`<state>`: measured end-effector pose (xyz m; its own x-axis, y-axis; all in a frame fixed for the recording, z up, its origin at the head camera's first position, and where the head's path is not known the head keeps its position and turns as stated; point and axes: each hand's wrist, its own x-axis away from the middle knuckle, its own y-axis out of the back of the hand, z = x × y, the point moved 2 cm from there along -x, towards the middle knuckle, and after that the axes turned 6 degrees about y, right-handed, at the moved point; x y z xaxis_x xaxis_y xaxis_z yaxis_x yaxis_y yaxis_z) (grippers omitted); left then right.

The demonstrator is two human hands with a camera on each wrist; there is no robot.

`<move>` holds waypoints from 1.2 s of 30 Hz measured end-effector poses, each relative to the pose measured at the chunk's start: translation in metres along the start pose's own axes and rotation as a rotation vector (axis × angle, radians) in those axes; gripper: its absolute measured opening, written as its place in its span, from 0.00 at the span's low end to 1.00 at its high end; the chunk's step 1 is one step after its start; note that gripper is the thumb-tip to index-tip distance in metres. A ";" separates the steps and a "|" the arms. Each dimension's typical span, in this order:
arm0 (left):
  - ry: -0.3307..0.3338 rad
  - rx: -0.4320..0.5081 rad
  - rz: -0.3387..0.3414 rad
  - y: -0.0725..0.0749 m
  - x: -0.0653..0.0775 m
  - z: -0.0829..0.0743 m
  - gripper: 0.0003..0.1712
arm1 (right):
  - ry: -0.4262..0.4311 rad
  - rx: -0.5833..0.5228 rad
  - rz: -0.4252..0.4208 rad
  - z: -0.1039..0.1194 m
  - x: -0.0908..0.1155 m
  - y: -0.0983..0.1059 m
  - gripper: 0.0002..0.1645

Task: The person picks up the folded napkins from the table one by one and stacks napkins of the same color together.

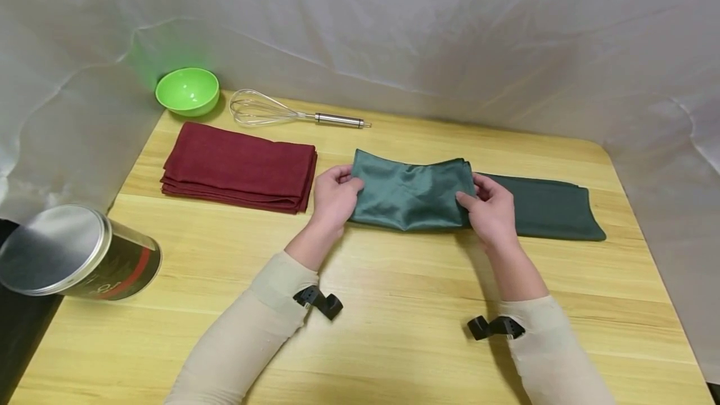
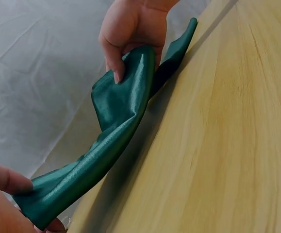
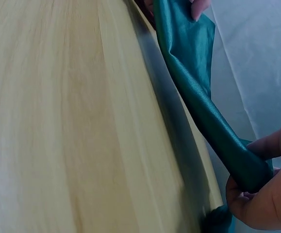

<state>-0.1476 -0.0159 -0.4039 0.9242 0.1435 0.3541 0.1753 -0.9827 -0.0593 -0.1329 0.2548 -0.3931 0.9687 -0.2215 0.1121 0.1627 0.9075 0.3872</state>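
A satiny dark green cloth [image 1: 413, 195] is stretched between both hands, its middle sagging a little. My left hand [image 1: 335, 197] pinches its left end, thumb on top and fingers beneath. At the other side my right hand [image 1: 490, 208] pinches the cloth in the same way. The cloth's flat right part [image 1: 554, 208] lies on the table beyond the right hand. In the left wrist view the held part [image 2: 116, 111] arches above the tabletop, with its shadow below. The right wrist view shows the thumb and fingers of the right hand [image 3: 271, 179] around the folded edge.
A folded dark red cloth [image 1: 242, 164] lies left of the left hand. Behind it are a green bowl [image 1: 188, 92] and a metal whisk [image 1: 304, 114]. A large lidded tin [image 1: 84, 255] stands at the left table edge. Pale fabric [image 1: 394, 36] hangs around the wooden table [image 1: 394, 305].
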 end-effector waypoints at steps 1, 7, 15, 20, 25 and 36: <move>-0.003 0.003 0.007 -0.001 0.001 0.000 0.17 | 0.005 0.000 -0.002 0.000 0.000 0.002 0.32; 0.000 0.014 0.044 -0.011 0.002 0.000 0.16 | 0.020 -0.001 -0.019 -0.001 0.002 0.014 0.32; 0.019 0.018 0.091 -0.029 0.004 -0.001 0.15 | 0.009 0.010 -0.047 -0.005 0.004 0.039 0.33; 0.028 0.003 0.118 -0.042 0.004 -0.002 0.15 | -0.005 -0.004 -0.068 -0.009 0.005 0.054 0.34; 0.026 -0.009 0.156 -0.055 0.003 -0.003 0.15 | -0.019 -0.118 -0.122 -0.014 0.006 0.069 0.35; 0.090 -0.027 0.271 -0.097 0.001 0.004 0.13 | 0.002 -0.331 -0.176 -0.028 -0.001 0.112 0.32</move>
<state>-0.1627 0.0804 -0.4021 0.9019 -0.1344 0.4105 -0.0841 -0.9868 -0.1382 -0.1106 0.3665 -0.3760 0.9209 -0.3839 0.0679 0.3782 0.9219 0.0836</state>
